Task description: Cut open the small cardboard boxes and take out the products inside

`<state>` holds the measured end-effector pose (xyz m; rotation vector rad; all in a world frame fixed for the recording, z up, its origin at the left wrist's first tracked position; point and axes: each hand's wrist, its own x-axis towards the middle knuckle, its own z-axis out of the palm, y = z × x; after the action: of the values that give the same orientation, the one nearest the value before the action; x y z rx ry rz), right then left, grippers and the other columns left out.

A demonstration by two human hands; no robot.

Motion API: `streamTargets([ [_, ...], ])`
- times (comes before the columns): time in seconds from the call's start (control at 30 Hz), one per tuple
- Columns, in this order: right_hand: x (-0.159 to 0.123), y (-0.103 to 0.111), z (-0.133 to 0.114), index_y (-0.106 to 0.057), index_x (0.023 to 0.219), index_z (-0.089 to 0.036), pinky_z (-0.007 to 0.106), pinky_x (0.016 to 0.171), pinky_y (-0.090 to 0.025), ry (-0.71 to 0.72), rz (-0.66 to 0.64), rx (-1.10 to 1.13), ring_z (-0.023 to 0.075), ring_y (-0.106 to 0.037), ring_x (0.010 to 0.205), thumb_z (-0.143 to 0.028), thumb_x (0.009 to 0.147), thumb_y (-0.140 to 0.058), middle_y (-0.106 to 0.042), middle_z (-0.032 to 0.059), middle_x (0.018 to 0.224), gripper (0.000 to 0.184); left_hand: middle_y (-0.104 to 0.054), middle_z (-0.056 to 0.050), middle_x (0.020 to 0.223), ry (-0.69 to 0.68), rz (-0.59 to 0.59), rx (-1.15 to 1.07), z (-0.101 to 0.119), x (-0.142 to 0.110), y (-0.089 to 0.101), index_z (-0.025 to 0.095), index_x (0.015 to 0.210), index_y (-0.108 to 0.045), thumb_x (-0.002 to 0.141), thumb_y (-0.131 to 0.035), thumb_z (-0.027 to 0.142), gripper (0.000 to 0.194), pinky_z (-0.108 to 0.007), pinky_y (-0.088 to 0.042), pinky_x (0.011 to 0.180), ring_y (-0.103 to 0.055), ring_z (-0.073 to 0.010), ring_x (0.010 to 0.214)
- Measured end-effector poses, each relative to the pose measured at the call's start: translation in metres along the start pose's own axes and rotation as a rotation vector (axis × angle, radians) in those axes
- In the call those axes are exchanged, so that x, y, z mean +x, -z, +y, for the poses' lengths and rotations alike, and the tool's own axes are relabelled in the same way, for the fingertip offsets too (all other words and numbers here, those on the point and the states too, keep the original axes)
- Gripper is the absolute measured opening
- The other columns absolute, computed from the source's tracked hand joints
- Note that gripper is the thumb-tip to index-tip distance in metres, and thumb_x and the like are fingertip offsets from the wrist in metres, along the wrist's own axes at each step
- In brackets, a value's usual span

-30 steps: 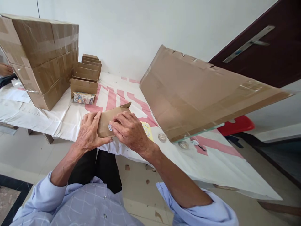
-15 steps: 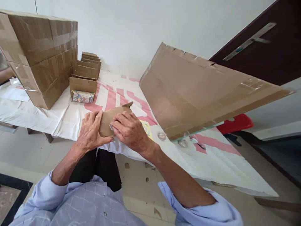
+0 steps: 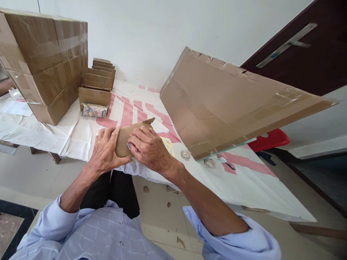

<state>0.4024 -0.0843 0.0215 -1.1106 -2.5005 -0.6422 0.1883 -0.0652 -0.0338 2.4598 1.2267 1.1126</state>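
Note:
A small brown cardboard box [image 3: 125, 138] is tilted over the table's front edge, one end flap sticking up at its right. My left hand [image 3: 104, 151] grips its left end, with the thumb along the lower edge. Curled fingers of my right hand [image 3: 149, 148] press on the box's face. Under those fingertips a small pale sticker [image 3: 128, 146] partly shows; the rest of it is hidden. Behind my right wrist lies a yellow sheet [image 3: 168, 145] bearing small pale stickers, partly covered.
Several open cardboard boxes [image 3: 94, 95] stand in a row, the front one holding a colourful packet [image 3: 94, 110]. Large taped cartons [image 3: 46, 54] are stacked at left. A big cardboard panel [image 3: 230, 104] leans at right, near clear tape rolls [image 3: 185, 155]. Another person's arm [image 3: 5, 86] shows far left.
The view has shifted slightly. My right fingers have moved a little on the box's face around the sticker; my left hand keeps its hold.

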Motion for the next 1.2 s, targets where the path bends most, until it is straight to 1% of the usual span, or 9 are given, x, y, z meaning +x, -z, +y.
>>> streamTargets([
  [0.17, -0.001, -0.001, 0.001, -0.075, 0.093, -0.019, 0.043, 0.090, -0.044, 0.002, 0.015, 0.008, 0.0295, -0.056, 0.100, -0.011, 0.107, -0.054, -0.071, 0.0116, 0.097, 0.027, -0.060, -0.020, 0.150, 0.017, -0.034, 0.037, 0.008, 0.002, 0.003, 0.021, 0.160, -0.047, 0.069, -0.097, 0.048, 0.107, -0.066, -0.052, 0.112, -0.055, -0.0470, 0.136],
  [0.3, -0.002, -0.001, 0.003, -0.074, 0.093, -0.020, 0.044, 0.094, -0.044, -0.007, 0.001, 0.032, 0.0301, -0.055, 0.101, -0.010, 0.106, -0.054, -0.070, 0.0115, 0.097, 0.025, -0.060, -0.022, 0.148, 0.024, -0.046, 0.052, 0.013, 0.003, 0.004, 0.017, 0.156, -0.051, 0.070, -0.095, 0.045, 0.101, -0.065, -0.053, 0.111, -0.055, -0.0469, 0.136],
  [0.4, -0.002, -0.001, 0.003, -0.074, 0.093, -0.019, 0.044, 0.095, -0.043, 0.002, -0.004, 0.031, 0.0300, -0.055, 0.101, -0.010, 0.106, -0.054, -0.071, 0.0117, 0.098, 0.025, -0.059, -0.023, 0.149, 0.008, -0.052, 0.044, 0.012, 0.002, 0.004, 0.016, 0.157, -0.050, 0.070, -0.096, 0.046, 0.103, -0.065, -0.053, 0.112, -0.056, -0.0464, 0.136],
  [0.47, -0.002, 0.000, 0.002, -0.074, 0.093, -0.019, 0.044, 0.093, -0.043, 0.011, -0.006, 0.045, 0.0294, -0.055, 0.100, -0.010, 0.106, -0.054, -0.071, 0.0117, 0.098, 0.025, -0.058, -0.023, 0.151, -0.001, -0.042, 0.035, 0.009, 0.002, 0.004, 0.016, 0.160, -0.048, 0.070, -0.095, 0.047, 0.106, -0.065, -0.052, 0.113, -0.055, -0.0463, 0.137],
  [0.6, -0.006, 0.001, 0.003, -0.072, 0.093, -0.020, 0.042, 0.088, -0.043, 0.014, -0.008, 0.144, 0.0272, -0.055, 0.096, -0.011, 0.107, -0.053, -0.072, 0.0099, 0.098, 0.026, -0.057, -0.021, 0.151, -0.001, -0.016, 0.034, 0.004, 0.001, 0.005, 0.020, 0.163, -0.045, 0.075, -0.092, 0.049, 0.104, -0.065, -0.052, 0.114, -0.054, -0.0455, 0.137],
  [0.73, -0.010, 0.000, 0.009, -0.075, 0.107, -0.019, 0.042, 0.095, -0.046, -0.025, 0.058, 0.168, 0.0282, -0.058, 0.103, -0.011, 0.109, -0.050, -0.074, 0.0109, 0.106, 0.027, -0.055, -0.022, 0.153, -0.006, -0.059, 0.054, 0.002, -0.001, 0.005, 0.019, 0.166, -0.039, 0.068, -0.096, 0.047, 0.117, -0.068, -0.052, 0.113, -0.052, -0.0476, 0.138],
  [0.8, -0.011, 0.000, 0.010, -0.076, 0.112, -0.019, 0.042, 0.094, -0.045, -0.028, 0.065, 0.138, 0.0288, -0.059, 0.105, -0.010, 0.109, -0.052, -0.075, 0.0112, 0.108, 0.027, -0.054, -0.022, 0.153, 0.001, -0.059, 0.053, 0.001, -0.002, 0.004, 0.020, 0.168, -0.037, 0.067, -0.095, 0.044, 0.118, -0.069, -0.051, 0.114, -0.052, -0.0477, 0.139],
  [0.97, -0.012, 0.001, 0.005, -0.076, 0.105, -0.020, 0.041, 0.088, -0.044, -0.023, 0.033, 0.106, 0.0276, -0.057, 0.101, -0.008, 0.107, -0.055, -0.074, 0.0104, 0.105, 0.025, -0.054, -0.021, 0.153, -0.017, -0.044, 0.033, 0.001, -0.003, 0.003, 0.019, 0.168, -0.037, 0.069, -0.092, 0.043, 0.115, -0.070, -0.047, 0.119, -0.052, -0.0457, 0.137],
  [1.2, -0.012, -0.002, 0.002, -0.075, 0.100, -0.019, 0.041, 0.086, -0.041, -0.030, 0.024, 0.089, 0.0272, -0.055, 0.098, -0.006, 0.106, -0.053, -0.072, 0.0101, 0.102, 0.026, -0.055, -0.021, 0.150, -0.016, -0.041, 0.034, 0.005, -0.006, 0.003, 0.018, 0.165, -0.040, 0.071, -0.088, 0.041, 0.108, -0.069, -0.049, 0.117, -0.052, -0.0451, 0.135],
])
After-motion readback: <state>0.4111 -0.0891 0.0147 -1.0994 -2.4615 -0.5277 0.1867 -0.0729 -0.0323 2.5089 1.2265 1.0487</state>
